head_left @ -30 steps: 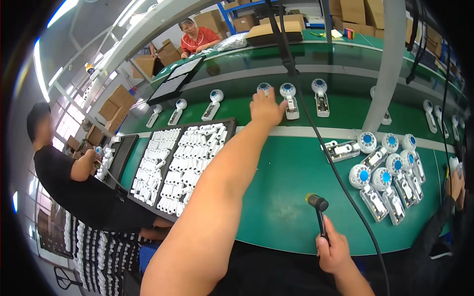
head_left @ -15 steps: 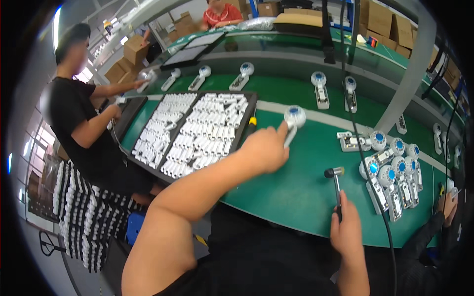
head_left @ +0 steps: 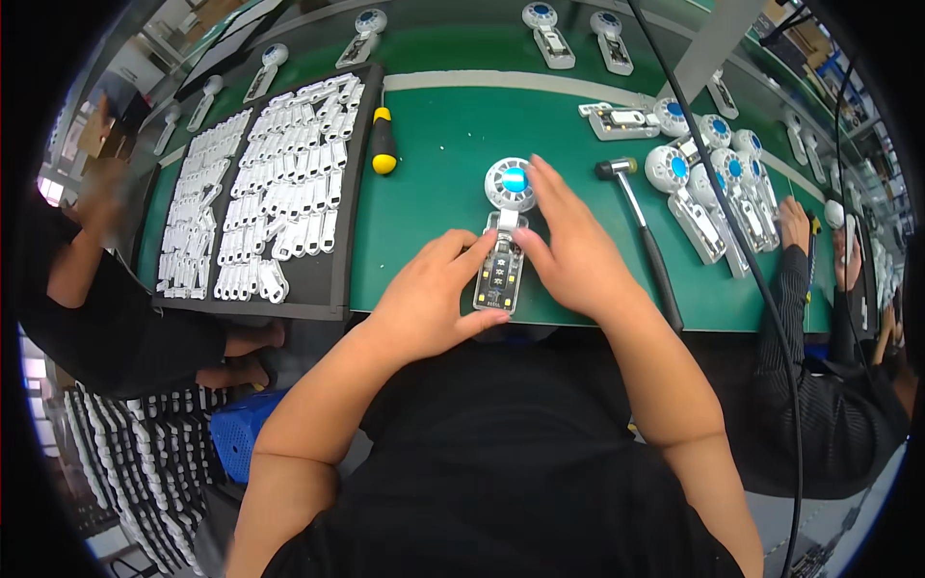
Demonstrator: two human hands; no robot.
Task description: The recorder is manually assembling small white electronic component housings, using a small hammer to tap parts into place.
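Observation:
A small white handheld fan with a round head and blue centre (head_left: 509, 185) lies on the green bench, its open handle showing a circuit board (head_left: 499, 275). My left hand (head_left: 431, 301) grips the handle from the left, thumb and fingers on its lower part. My right hand (head_left: 570, 249) presses on it from the right, fingers reaching up beside the round head. A black-handled hammer (head_left: 644, 243) lies just right of my right hand.
A black tray (head_left: 339, 260) of several white plastic parts sits at left, with a yellow-and-black screwdriver (head_left: 383, 143) beside it. Several more fans (head_left: 711, 178) are piled at right and along the back. Other people work at left (head_left: 92, 250) and right (head_left: 800, 279).
My left hand brought a fan from the back of the bench down to the front edge. My right hand let go of the hammer and joined it on the fan.

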